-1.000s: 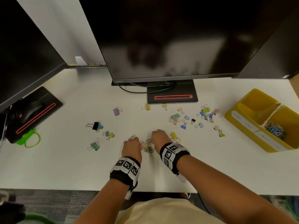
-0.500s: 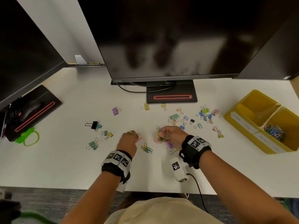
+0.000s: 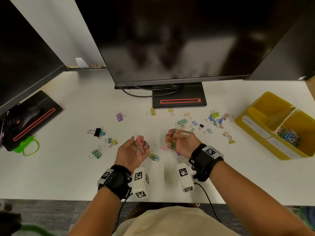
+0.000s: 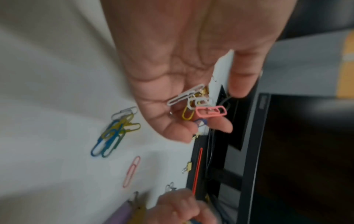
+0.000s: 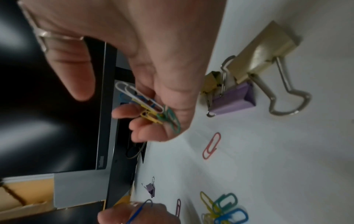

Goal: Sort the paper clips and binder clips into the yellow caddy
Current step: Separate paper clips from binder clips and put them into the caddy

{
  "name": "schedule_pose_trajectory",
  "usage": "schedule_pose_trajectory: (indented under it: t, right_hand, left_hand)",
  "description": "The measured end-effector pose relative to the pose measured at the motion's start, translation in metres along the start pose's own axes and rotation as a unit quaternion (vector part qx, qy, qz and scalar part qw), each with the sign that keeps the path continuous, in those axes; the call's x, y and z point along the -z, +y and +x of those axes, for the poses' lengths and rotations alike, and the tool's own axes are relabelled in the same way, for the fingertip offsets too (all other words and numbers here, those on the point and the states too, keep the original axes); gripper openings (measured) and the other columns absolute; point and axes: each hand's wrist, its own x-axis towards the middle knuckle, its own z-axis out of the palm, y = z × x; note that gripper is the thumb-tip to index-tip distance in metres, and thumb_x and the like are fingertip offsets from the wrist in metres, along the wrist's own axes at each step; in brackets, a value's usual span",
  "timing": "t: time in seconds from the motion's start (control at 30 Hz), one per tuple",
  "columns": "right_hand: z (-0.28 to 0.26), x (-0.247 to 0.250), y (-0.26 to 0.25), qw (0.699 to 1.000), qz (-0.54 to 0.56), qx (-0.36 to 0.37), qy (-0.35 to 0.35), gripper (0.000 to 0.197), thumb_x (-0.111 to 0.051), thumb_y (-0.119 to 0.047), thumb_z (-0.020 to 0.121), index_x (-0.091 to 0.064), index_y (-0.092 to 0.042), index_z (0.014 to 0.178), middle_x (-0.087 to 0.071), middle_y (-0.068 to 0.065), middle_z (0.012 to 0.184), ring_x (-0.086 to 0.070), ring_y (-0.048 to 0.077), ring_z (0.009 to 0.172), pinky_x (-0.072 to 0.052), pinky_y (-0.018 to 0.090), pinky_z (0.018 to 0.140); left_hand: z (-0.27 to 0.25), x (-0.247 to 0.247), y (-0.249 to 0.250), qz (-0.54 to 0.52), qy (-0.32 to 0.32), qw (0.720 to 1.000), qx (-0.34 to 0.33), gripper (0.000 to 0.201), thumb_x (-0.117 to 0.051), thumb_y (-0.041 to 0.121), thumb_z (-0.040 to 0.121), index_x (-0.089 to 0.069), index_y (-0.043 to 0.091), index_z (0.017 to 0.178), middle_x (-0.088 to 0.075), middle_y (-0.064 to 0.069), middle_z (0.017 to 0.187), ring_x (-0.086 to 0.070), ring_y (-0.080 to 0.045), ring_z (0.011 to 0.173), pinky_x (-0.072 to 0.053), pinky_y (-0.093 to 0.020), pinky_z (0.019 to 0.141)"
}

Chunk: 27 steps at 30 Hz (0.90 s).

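My left hand (image 3: pixel 136 148) is turned palm up above the desk, its curled fingers cupping a bunch of paper clips (image 3: pixel 139 144), white, yellow and pink in the left wrist view (image 4: pixel 199 104). Beside it my right hand (image 3: pixel 178 140) grips another bunch of paper clips (image 3: pixel 172 140), white, yellow and green (image 5: pixel 151 109). A small pile of paper clips (image 3: pixel 154 157) and one pink paper clip (image 3: pixel 164 148) lie on the desk between the hands. Binder clips (image 3: pixel 214 119) are scattered across the desk. The yellow caddy (image 3: pixel 255 128) stands at the right, with paper clips (image 3: pixel 288 135) in its near compartment.
A gold binder clip (image 5: pixel 258 60) and a purple binder clip (image 5: pixel 231 98) lie under my right wrist. More binder clips (image 3: pixel 97 132) lie at the left. The monitor stand (image 3: pixel 179 99) is behind the clips. A mouse (image 3: pixel 30 116) and a green band (image 3: pixel 27 147) sit at far left.
Both hands lifted off the desk and turned palm up with paper clips in them, the right first, then the left. A few paper clips stay on the desk.
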Motion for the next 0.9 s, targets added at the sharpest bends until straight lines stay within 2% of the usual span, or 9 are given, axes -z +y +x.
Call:
schedule_pose_trajectory:
  t: [0.1,0.2,0.33,0.5,0.6,0.67,0.73,0.8,0.9]
  right_hand:
    - [0.0,-0.008,-0.003,0.998,-0.031,-0.005,0.051,0.037,-0.054,-0.039,0.083,-0.05,-0.013,0.058,-0.052,0.004,0.059,-0.048,0.017,0.054,-0.038,0.027,0.056]
    - [0.004,-0.013,-0.002,0.968,-0.212,-0.011,0.134,0.057,-0.051,-0.056,0.084,-0.039,-0.017,0.045,-0.041,0.001,0.048,-0.037,0.017,0.044,-0.036,0.027,0.053]
    - [0.003,-0.019,0.005,0.797,-0.583,0.031,0.154,0.063,-0.049,-0.065,0.08,-0.037,-0.013,0.046,-0.043,0.004,0.047,-0.047,0.022,0.054,-0.05,0.035,0.076]
    - [0.007,-0.021,0.015,0.64,-0.757,0.043,0.123,0.04,-0.066,-0.036,0.082,-0.06,-0.007,0.11,-0.06,0.01,0.117,-0.056,0.026,0.108,-0.046,0.032,0.087]
    - [0.011,-0.027,0.021,0.586,-0.806,0.029,0.084,0.032,-0.055,-0.017,0.091,-0.054,-0.003,0.119,-0.052,0.017,0.127,-0.052,0.03,0.116,-0.044,0.033,0.094]
    - [0.013,-0.029,0.027,0.572,-0.817,0.024,0.067,0.03,-0.048,-0.01,0.093,-0.05,0.0,0.121,-0.049,0.019,0.129,-0.048,0.031,0.12,-0.041,0.035,0.097]
    - [0.012,-0.029,0.028,0.565,-0.823,0.023,0.056,0.028,-0.044,-0.006,0.093,-0.047,0.001,0.121,-0.047,0.02,0.129,-0.045,0.032,0.12,-0.04,0.036,0.097]
    - [0.009,-0.027,0.028,0.565,-0.823,0.035,0.041,0.028,-0.039,-0.001,0.092,-0.045,0.001,0.119,-0.047,0.02,0.127,-0.044,0.031,0.119,-0.038,0.035,0.096]
    - [0.006,-0.02,0.025,0.622,-0.779,0.077,0.029,0.022,-0.038,0.006,0.088,-0.047,-0.005,0.105,-0.054,0.015,0.114,-0.051,0.024,0.1,-0.038,0.023,0.082]
  left_hand:
    - [-0.004,-0.01,0.001,0.062,0.073,0.995,-0.004,0.053,-0.05,0.054,0.085,-0.061,0.011,0.055,-0.055,-0.002,0.054,-0.055,-0.016,0.05,-0.05,-0.02,0.05]
    - [-0.006,-0.017,0.0,0.214,0.126,0.967,-0.05,0.054,-0.045,0.057,0.087,-0.049,0.016,0.051,-0.049,0.001,0.053,-0.043,-0.013,0.049,-0.033,-0.022,0.051]
    - [-0.007,-0.017,-0.002,0.355,0.168,0.917,-0.07,0.05,-0.052,0.052,0.086,-0.052,0.013,0.055,-0.058,-0.005,0.058,-0.042,-0.014,0.052,-0.033,-0.023,0.052]
    - [-0.009,-0.005,-0.002,0.4,0.206,0.892,-0.045,0.038,-0.063,0.051,0.08,-0.059,0.017,0.065,-0.048,0.003,0.055,-0.041,-0.012,0.047,-0.034,-0.019,0.044]
    - [-0.01,-0.001,0.001,0.571,0.214,0.78,-0.139,0.022,-0.075,0.038,0.073,-0.064,0.022,0.063,-0.067,0.001,0.074,-0.063,-0.018,0.074,-0.048,-0.025,0.072]
    - [-0.008,-0.004,0.006,0.67,0.206,0.691,-0.177,0.02,-0.074,0.035,0.074,-0.064,0.022,0.064,-0.068,0.002,0.076,-0.062,-0.013,0.076,-0.042,-0.021,0.072]
    - [-0.003,-0.008,0.011,0.701,0.195,0.659,-0.19,0.02,-0.071,0.034,0.079,-0.066,0.016,0.071,-0.064,0.004,0.072,-0.058,-0.012,0.071,-0.04,-0.017,0.068]
    - [0.004,-0.008,0.016,0.633,0.19,0.725,-0.191,0.021,-0.066,0.03,0.083,-0.064,0.013,0.072,-0.061,0.007,0.064,-0.052,-0.013,0.062,-0.04,-0.011,0.055]
    - [0.005,-0.01,0.027,0.386,0.167,0.902,-0.101,0.021,-0.057,0.028,0.09,-0.06,0.013,0.075,-0.059,0.003,0.063,-0.045,-0.01,0.049,-0.033,-0.008,0.034]
